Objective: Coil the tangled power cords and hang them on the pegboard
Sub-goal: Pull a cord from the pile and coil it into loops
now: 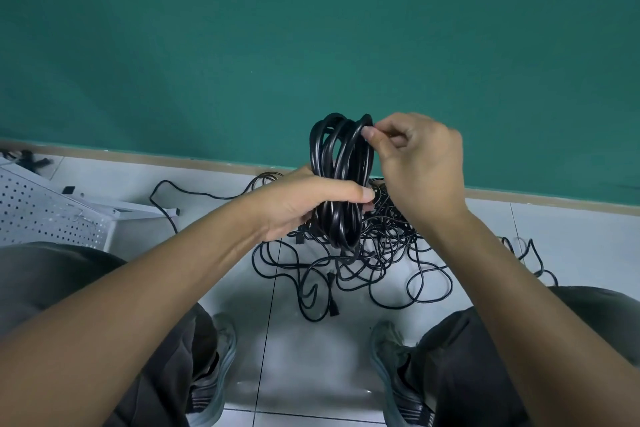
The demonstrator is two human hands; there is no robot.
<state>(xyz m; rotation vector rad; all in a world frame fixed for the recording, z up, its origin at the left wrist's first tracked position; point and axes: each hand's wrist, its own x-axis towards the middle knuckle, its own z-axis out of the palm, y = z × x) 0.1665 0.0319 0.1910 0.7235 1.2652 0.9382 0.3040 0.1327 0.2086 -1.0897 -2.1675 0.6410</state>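
Black coiled cord (pixel 341 177) held upright above floor, mid-frame. Left hand (pixel 304 204) grips coil's lower half, fingers wrapped round; right hand (pixel 419 156) pinches its top loop. Tangled cords (pixel 374 253) lie on white tile floor (pixel 571 246) below. White pegboard (pixel 45 211) lies at left, w/ green wall (pixel 311 28) behind.

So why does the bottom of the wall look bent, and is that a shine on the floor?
Head view: the wide-angle lens bows the baseboard and stretches the forearms at the edges. The glossy tiled floor throws back a soft reflection between the shoes. Light is even and shadows faint. The coiled cord, gripped by the left hand and pinched by the right hand, looks sharp.
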